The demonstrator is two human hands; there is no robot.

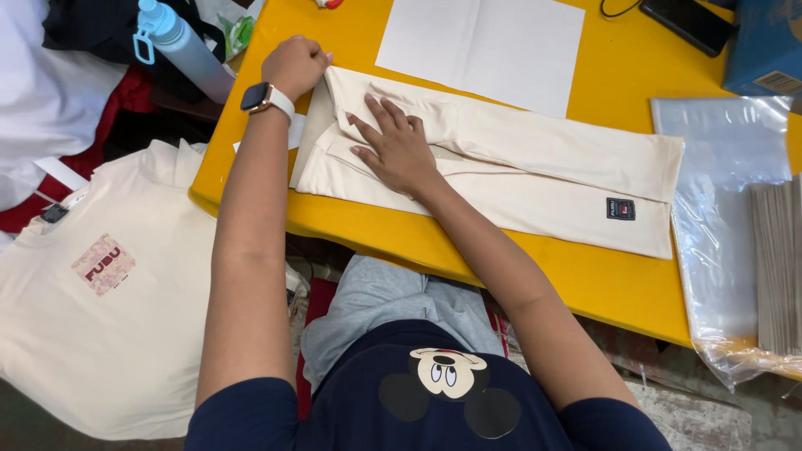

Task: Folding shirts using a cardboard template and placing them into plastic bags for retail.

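Pressing flat on a folded cream garment (501,163), the right hand (399,149) lies palm down with its fingers spread open, pinning the fabric near its left end. The garment stretches lengthwise across the yellow table (585,276), folded into a long narrow strip with a small dark label (620,209) near its right end; the weight of the palm appears to keep the folds from springing apart. The left hand (294,65), its wrist wearing a smartwatch (266,98), is curled closed at the garment's upper left corner, knuckles up; it seems to pinch the edge there, though the fingertips are hidden, so the grip itself cannot be confirmed.

Above the garment a white sheet of paper (480,50) lies flat on the table. To the right, clear plastic bags (718,192) lie beside a stack of grey card sheets (777,267). A blue box (764,46) and a dark phone (689,23) sit at the far corner. Off the table on the left are a light blue water bottle (185,48) and a cream T-shirt (109,292) with a pink printed patch, spread out lower down.
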